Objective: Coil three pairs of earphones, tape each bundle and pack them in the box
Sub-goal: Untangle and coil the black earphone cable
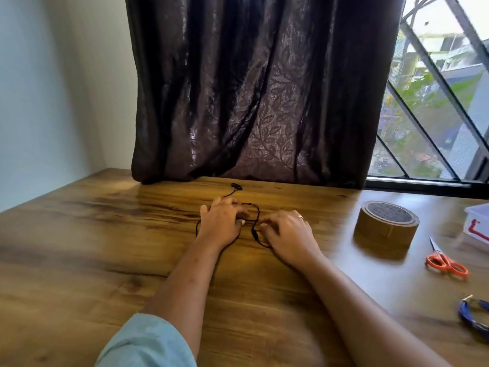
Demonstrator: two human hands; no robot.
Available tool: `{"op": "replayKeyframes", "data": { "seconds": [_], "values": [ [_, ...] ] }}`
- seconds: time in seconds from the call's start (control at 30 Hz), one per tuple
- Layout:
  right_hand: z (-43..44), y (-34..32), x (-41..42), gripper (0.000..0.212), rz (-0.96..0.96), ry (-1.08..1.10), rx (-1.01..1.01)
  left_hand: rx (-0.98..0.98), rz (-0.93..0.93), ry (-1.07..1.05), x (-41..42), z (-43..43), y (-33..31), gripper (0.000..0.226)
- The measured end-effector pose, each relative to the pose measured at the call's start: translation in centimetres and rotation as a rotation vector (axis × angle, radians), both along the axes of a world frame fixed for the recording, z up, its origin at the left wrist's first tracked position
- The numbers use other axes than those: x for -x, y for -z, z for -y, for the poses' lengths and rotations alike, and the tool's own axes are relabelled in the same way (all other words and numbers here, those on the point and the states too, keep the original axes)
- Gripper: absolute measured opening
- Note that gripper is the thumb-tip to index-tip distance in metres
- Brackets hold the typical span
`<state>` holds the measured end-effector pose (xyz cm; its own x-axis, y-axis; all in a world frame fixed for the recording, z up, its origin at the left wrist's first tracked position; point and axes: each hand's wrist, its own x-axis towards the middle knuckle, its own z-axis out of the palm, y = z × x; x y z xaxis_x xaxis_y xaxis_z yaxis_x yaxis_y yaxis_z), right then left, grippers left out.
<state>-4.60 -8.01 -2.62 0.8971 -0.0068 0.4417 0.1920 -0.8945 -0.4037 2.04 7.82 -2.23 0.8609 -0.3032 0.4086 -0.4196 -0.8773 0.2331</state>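
At mid-table (105,247) | black earphones (256,209) lie loose | left hand (221,223) and right hand (288,234) each pinch the cord | tape roll (386,226), scissors (446,262), box (479,223) to the right

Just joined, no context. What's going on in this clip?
A person is working a pair of black earphones on a wooden table. The left hand and right hand both have fingers curled on the cable, which is loose and not yet bundled. To the right sit a tape roll, orange scissors and the box, all untouched. A blue earphones bundle lies coiled at the near right, outside the box.
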Motion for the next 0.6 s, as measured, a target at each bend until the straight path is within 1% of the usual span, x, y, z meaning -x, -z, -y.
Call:
{"op": "replayKeyframes", "data": {
  "seconds": [0.1,0.13,0.2,0.27,0.3,0.33,0.37,0.4,0.47,0.5,0.6],
  "values": [
    [-0.5,0.3,-0.3,0.042,-0.111,-0.038,0.104,0.064,-0.072,0.032,0.2,0.3,0.0,0.011],
    [-0.7,0.4,-0.3,0.041,-0.121,-0.03,0.092,0.072,-0.085,0.047,0.3,0.4,0.0,0.007],
    [-1.0,0.5,-0.3,0.026,-0.082,-0.013,0.041,0.07,-0.086,0.088,0.6,0.7,-0.2,0.003],
    [-1.0,0.6,-0.4,0.016,-0.034,0.003,0.028,0.071,-0.115,0.152,0.8,1.0,-0.4,0.024],
    [-0.8,0.6,-0.4,0.015,-0.02,0.01,-0.001,0.068,-0.146,0.185,0.9,1.1,-0.5,0.035],
    [-0.5,0.5,-0.4,0.015,-0.007,0.016,-0.077,0.051,-0.175,0.214,0.9,1.2,-0.6,0.04],
    [-0.2,0.3,-0.3,0.015,0.01,0.016,-0.187,0.036,-0.19,0.241,0.9,1.4,-0.7,0.038],
    [0.0,0.0,-0.2,0.015,0.043,0.025,-0.299,0.036,-0.19,0.263,0.9,1.5,-0.7,0.031],
    [0.6,-0.6,0.0,0.017,0.139,0.08,-0.464,0.079,-0.145,0.272,0.6,1.8,-0.7,0.018],
    [0.9,-1.0,0.1,0.018,0.174,0.122,-0.498,0.105,-0.096,0.248,0.5,1.8,-0.8,0.02],
    [2.2,-1.8,0.2,0.023,0.213,0.324,-0.502,0.168,0.115,0.113,-0.1,0.9,-1.4,0.026]
  ]
}}
